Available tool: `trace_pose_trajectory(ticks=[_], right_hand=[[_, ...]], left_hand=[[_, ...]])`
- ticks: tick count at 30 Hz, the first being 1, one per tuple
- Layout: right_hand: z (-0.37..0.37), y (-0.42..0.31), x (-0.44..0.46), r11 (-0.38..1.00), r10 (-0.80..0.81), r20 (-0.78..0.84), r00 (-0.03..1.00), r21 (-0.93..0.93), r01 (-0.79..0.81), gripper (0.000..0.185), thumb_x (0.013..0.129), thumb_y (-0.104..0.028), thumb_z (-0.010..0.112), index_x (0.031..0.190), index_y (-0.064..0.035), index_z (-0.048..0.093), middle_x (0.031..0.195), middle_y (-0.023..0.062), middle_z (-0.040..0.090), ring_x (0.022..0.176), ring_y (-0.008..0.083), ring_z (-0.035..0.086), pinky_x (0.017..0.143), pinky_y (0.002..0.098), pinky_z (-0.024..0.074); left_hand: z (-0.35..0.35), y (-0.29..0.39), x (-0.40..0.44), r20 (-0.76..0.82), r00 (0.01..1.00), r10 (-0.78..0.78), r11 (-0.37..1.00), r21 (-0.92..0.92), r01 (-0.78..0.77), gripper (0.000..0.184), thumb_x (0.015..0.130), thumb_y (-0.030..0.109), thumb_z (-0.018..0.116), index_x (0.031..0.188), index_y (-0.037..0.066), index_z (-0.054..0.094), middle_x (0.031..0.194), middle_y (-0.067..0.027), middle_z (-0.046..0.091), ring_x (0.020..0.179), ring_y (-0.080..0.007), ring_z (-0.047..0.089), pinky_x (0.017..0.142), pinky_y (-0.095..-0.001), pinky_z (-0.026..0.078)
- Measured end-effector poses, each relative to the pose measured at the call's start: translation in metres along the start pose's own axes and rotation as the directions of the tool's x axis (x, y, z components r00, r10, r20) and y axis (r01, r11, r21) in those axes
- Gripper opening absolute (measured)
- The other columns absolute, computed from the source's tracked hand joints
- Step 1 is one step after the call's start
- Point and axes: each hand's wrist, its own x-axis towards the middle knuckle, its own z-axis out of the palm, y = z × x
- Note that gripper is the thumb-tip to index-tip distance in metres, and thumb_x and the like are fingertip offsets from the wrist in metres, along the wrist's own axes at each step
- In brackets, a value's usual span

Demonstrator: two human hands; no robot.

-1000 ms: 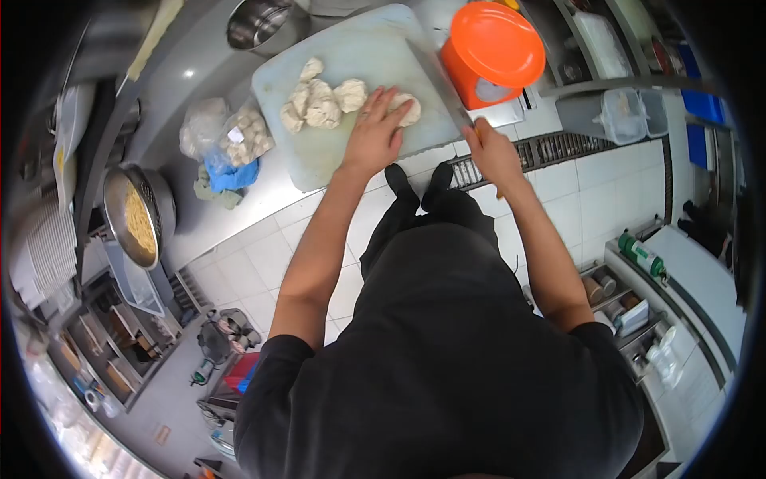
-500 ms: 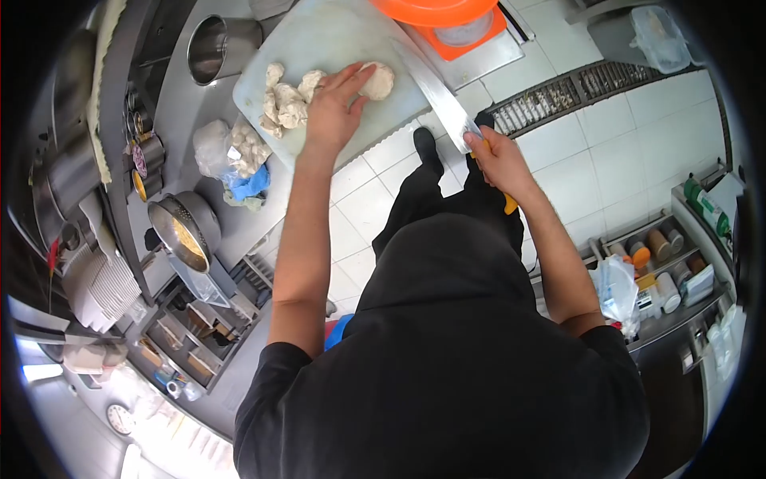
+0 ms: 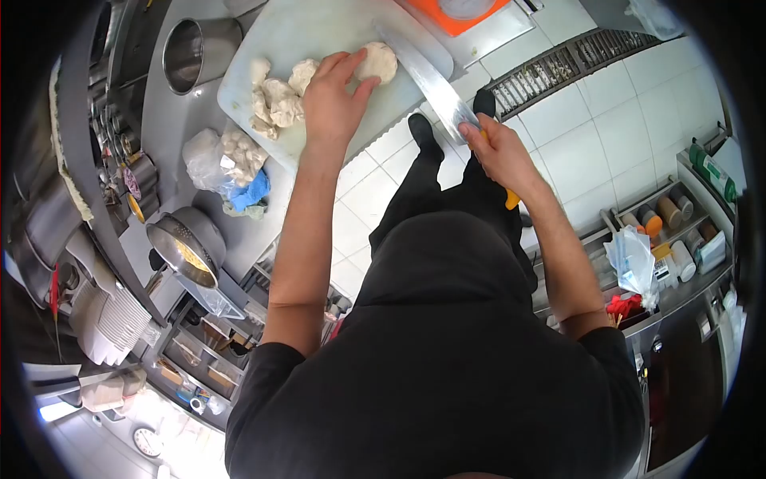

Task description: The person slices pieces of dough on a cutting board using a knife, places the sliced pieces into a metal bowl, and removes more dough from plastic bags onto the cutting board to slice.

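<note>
My left hand (image 3: 335,100) is at a round, pale lump (image 3: 377,64) on the white cutting board (image 3: 343,20), its fingertips and thumb against the lump's near side. Several more pale, uneven lumps (image 3: 281,102) lie in a group just left of that hand. My right hand (image 3: 499,156) grips the yellow handle of a large knife (image 3: 431,86). The broad blade points up and left, over the board's right edge, with its tip close to the round lump but apart from it.
Left of the board are a metal pot (image 3: 199,56), a plastic bag of pale pieces (image 3: 239,156) and a blue cloth (image 3: 251,190). A perforated metal bowl (image 3: 187,247) sits nearer. An orange-topped scale (image 3: 459,14) stands beyond the board. A floor grate (image 3: 550,76) crosses the tiles.
The view has shifted slightly, with the orange bowl on the scale now mostly out of frame. My left fingers have drawn back from over the round lump to its edge. The knife stays in my right hand.
</note>
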Motion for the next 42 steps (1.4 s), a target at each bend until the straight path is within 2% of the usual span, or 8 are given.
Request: trace_pose_trajectory(ticks=[4, 7, 13, 19, 22, 30, 37, 42], right_hand=[[0.013, 0.004, 0.007, 0.992, -0.086, -0.049, 0.995, -0.098, 0.081, 0.046, 0.113, -0.042, 0.058, 0.106, 0.003, 0.062, 0.074, 0.0225, 0.065, 0.067, 0.0419, 0.062, 0.067, 0.0483, 0.05], [0.024, 0.005, 0.018, 0.973, -0.195, -0.113, 0.974, -0.15, 0.178, 0.042, 0.113, -0.041, 0.06, 0.1, -0.0015, 0.058, 0.064, 0.0074, 0.055, 0.051, 0.0187, 0.053, 0.053, 0.0378, 0.0451], [0.035, -0.009, 0.026, 0.967, -0.185, -0.13, 0.974, -0.201, 0.157, 0.039, 0.112, -0.037, 0.062, 0.113, 0.0026, 0.065, 0.079, 0.0211, 0.068, 0.071, 0.0365, 0.064, 0.069, 0.0454, 0.0511], [0.053, -0.017, 0.041, 0.954, -0.279, -0.158, 0.947, -0.156, 0.255, 0.045, 0.112, -0.041, 0.059, 0.103, 0.0037, 0.061, 0.079, 0.0259, 0.069, 0.078, 0.0499, 0.067, 0.07, 0.0543, 0.0505], [0.052, -0.019, 0.034, 0.951, -0.292, -0.173, 0.941, -0.154, 0.267, 0.044, 0.112, -0.04, 0.06, 0.103, 0.0028, 0.061, 0.08, 0.0261, 0.069, 0.078, 0.0509, 0.067, 0.07, 0.0545, 0.0504], [0.056, -0.008, -0.004, 0.955, -0.146, -0.153, 0.977, -0.278, 0.099, 0.038, 0.112, -0.035, 0.06, 0.104, 0.0014, 0.059, 0.082, 0.0272, 0.071, 0.081, 0.051, 0.069, 0.069, 0.0553, 0.0523], [0.071, -0.017, 0.02, 0.903, -0.316, -0.208, 0.926, -0.366, 0.226, 0.035, 0.111, -0.035, 0.062, 0.104, -0.0007, 0.062, 0.081, 0.0244, 0.074, 0.076, 0.0478, 0.072, 0.067, 0.0566, 0.0568], [0.086, -0.032, 0.026, 0.855, -0.303, -0.23, 0.925, -0.494, 0.157, 0.033, 0.111, -0.036, 0.06, 0.108, -0.0034, 0.063, 0.081, 0.0214, 0.076, 0.076, 0.0438, 0.075, 0.066, 0.0552, 0.0591]], left_hand=[[0.002, 0.001, -0.002, -0.009, 1.0, -0.013, 0.999, -0.039, 0.013, 0.047, 0.083, 0.018, 0.091, 0.129, 0.014, 0.08, 0.124, -0.0079, 0.074, 0.097, -0.0243, 0.074, 0.087, -0.037, 0.061], [0.007, -0.01, -0.002, -0.048, 0.998, 0.045, 0.998, -0.031, -0.047, 0.047, 0.084, 0.018, 0.091, 0.129, 0.015, 0.08, 0.121, -0.0067, 0.075, 0.1, -0.0246, 0.074, 0.089, -0.037, 0.061], [0.009, -0.016, -0.006, -0.054, 0.996, 0.072, 0.997, -0.011, -0.073, 0.05, 0.086, 0.02, 0.091, 0.134, 0.016, 0.079, 0.117, -0.0052, 0.076, 0.096, -0.0188, 0.075, 0.087, -0.0337, 0.061], [0.011, -0.019, -0.007, -0.075, 0.994, 0.073, 0.996, -0.036, -0.076, 0.047, 0.086, 0.018, 0.09, 0.133, 0.016, 0.079, 0.114, -0.0053, 0.076, 0.094, -0.0192, 0.076, 0.087, -0.0345, 0.061], [0.015, -0.015, -0.01, -0.151, 0.98, 0.131, 0.991, 0.033, -0.127, 0.045, 0.087, 0.017, 0.089, 0.131, 0.015, 0.08, 0.113, -0.0053, 0.076, 0.094, -0.0194, 0.076, 0.086, -0.0344, 0.061], [0.019, -0.02, -0.011, -0.165, 0.984, 0.065, 0.996, -0.056, -0.076, 0.037, 0.088, 0.013, 0.088, 0.124, 0.012, 0.081, 0.108, -0.007, 0.077, 0.089, -0.0198, 0.078, 0.081, -0.0331, 0.062], [0.019, -0.022, -0.012, -0.188, 0.98, 0.056, 0.993, -0.088, -0.074, 0.038, 0.087, 0.012, 0.089, 0.124, 0.011, 0.081, 0.106, -0.008, 0.077, 0.089, -0.0199, 0.078, 0.081, -0.0331, 0.062], [0.02, -0.025, -0.015, -0.195, 0.98, 0.045, 0.987, -0.14, -0.073, 0.037, 0.088, 0.011, 0.089, 0.123, 0.007, 0.08, 0.107, -0.0099, 0.077, 0.089, -0.0211, 0.078, 0.082, -0.0334, 0.062]])
